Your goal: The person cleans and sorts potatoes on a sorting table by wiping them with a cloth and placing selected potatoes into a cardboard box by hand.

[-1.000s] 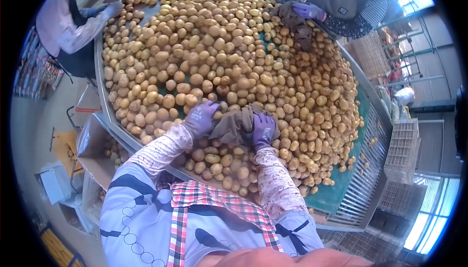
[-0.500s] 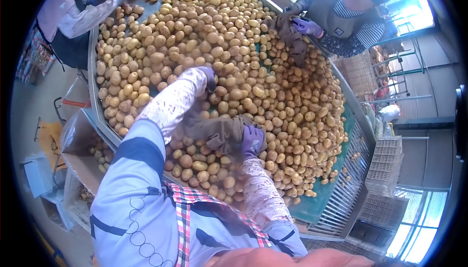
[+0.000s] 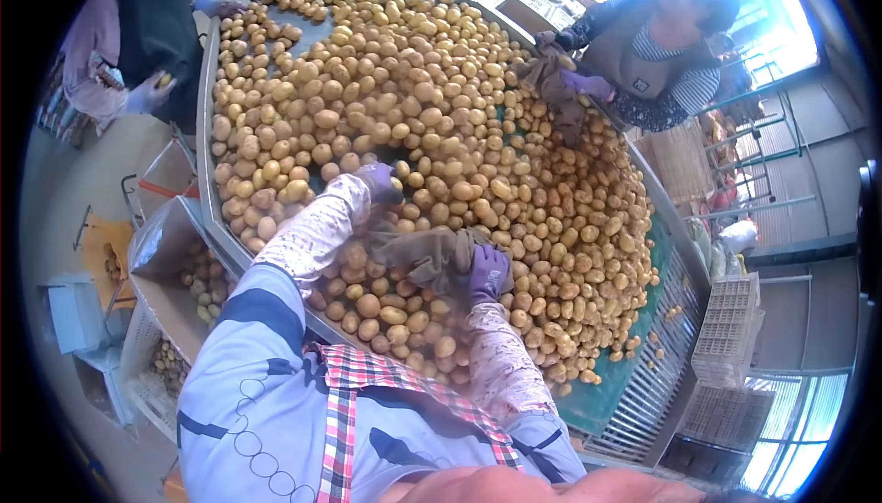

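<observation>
Many small yellow-brown potatoes (image 3: 423,108) cover a metal-edged sorting table (image 3: 209,181). My left hand (image 3: 378,181), in a purple glove, is curled over the potatoes at the middle of the heap; a potato shows at its fingertips. Nearer to me a crumpled brown cloth (image 3: 423,253) lies across the potatoes. Its right end is in my right hand (image 3: 490,273), which is also purple-gloved and closed on it.
A co-worker (image 3: 648,53) at the far right holds another brown cloth (image 3: 560,99). Another person (image 3: 152,34) stands at the left with a potato in one hand. A cardboard box (image 3: 165,264) holds potatoes at the left. Crates (image 3: 726,328) are stacked at the right.
My left hand left the cloth, reached forward over the heap, then came back somewhat toward me. My right hand stayed on the cloth. The person at the left drew one hand away from the table.
</observation>
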`<state>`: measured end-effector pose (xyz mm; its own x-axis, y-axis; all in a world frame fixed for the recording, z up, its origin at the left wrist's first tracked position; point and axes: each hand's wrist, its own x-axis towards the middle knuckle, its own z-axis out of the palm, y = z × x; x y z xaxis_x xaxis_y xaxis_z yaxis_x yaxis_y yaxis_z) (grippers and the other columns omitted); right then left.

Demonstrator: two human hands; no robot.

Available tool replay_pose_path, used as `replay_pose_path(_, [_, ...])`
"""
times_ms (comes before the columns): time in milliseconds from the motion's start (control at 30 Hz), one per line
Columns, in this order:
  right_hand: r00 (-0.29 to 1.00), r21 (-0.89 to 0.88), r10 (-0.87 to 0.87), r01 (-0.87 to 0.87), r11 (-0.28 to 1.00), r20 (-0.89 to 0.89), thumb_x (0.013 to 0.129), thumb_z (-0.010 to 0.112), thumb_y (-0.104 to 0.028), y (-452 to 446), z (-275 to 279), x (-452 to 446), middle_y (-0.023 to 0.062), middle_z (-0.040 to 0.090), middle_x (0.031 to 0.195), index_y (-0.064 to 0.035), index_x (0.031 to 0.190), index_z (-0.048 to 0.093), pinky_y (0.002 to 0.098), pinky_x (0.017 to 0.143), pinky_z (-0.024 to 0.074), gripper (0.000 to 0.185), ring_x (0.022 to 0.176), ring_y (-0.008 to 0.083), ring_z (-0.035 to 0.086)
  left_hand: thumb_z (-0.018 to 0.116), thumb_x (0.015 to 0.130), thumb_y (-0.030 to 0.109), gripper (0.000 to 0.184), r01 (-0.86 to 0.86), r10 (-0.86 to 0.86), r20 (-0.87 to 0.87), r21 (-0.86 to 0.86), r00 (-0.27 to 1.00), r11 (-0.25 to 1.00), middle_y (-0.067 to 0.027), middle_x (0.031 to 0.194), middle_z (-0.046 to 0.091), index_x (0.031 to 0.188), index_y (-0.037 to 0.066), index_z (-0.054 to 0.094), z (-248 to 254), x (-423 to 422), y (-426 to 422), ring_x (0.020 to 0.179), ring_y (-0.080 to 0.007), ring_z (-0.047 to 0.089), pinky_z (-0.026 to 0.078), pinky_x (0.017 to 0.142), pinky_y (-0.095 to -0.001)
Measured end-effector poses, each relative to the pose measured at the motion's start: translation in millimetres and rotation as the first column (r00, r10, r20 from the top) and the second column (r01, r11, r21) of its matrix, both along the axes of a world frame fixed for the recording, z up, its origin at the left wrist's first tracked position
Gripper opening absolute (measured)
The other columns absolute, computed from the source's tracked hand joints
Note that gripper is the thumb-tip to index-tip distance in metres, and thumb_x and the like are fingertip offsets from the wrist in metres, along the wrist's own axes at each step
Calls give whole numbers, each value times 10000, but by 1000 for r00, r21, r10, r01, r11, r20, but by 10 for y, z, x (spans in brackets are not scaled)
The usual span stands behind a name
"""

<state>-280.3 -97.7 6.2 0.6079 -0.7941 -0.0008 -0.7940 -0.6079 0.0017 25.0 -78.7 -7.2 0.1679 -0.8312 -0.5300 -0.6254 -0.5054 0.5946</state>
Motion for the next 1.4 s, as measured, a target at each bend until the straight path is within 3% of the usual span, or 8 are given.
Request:
replay_pose_path(333, [964,-118,80,-51,992,254,641,721,-412,-45,-310,-130,82,590,835,-123,858,593,427,725,439,383,815,297,587,741,838,268,439,-786,59,-970,-154,235,599,-23,998,605,1182,73,551,-353,-209,1298,879,-137,592,502,731,-301])
replay_pose_path(467, [959,-136,118,-85,987,257,665,718,-409,56,-69,-40,86,617,826,-126,859,614,427,733,445,358,819,298,601,725,836,163,448,-447,-219,-527,355,-821,821,-85,1032,579,1198,64,482,-36,-271,1901,938,-193,608,550,734,-330])
replay_pose_path(700, [978,-116,101,-81,990,184,789,634,-446,115,-74,-95,67,650,994,-135,1004,637,394,846,452,379,944,255,610,519,946,332,402,-727,-361,-724,277,-588,628,-116,1142,592,1255,75,498,441,-467,2685,985,-289,626,561,624,-316])
replay_pose_path(867, [980,-161,105,-77,984,172,799,628,-448,34,-266,-169,58,646,970,-130,994,635,390,856,441,373,941,236,609,466,966,447,458,-992,92,-996,-8,20,127,-136,1179,605,1235,82,527,420,-413,3528,1015,-377,627,572,570,-356])
replay_pose_path(1067, [976,-183,84,-47,982,200,779,651,-448,-15,-399,-174,74,645,953,-119,966,636,388,833,452,379,930,248,611,613,895,270,268,-978,403,-899,104,-170,-180,-27,973,573,1065,74,545,597,-45,4087,807,-156,578,514,712,-289])
replay_pose_path(1167, [967,-52,-6,20,998,254,751,683,-445,-141,-548,-230,95,656,985,-100,1009,645,396,842,464,433,942,289,619,620,909,330,337,-907,889,-396,-418,231,50,-25,997,578,1078,46,553,-190,353,4341,839,-166,574,504,730,-283])
replay_pose_path(1267, [828,403,-303,104,909,472,736,744,-373,186,-16,-52,120,673,1022,-62,1089,643,381,831,491,481,941,293,643,655,880,215,356,-912,581,-814,-246,12,-327,-58,1048,596,1157,17,552,-469,500,4102,911,-157,570,507,787,-282])
replay_pose_path(1400, [413,578,-428,-374,725,804,763,737,-268,485,260,-3,123,660,978,-44,1079,633,340,788,492,401,890,276,632,689,845,162,505,-558,807,16,-715,590,422,-95,1218,557,1303,49,507,333,-258,3038,1066,-204,562,515,860,-338])
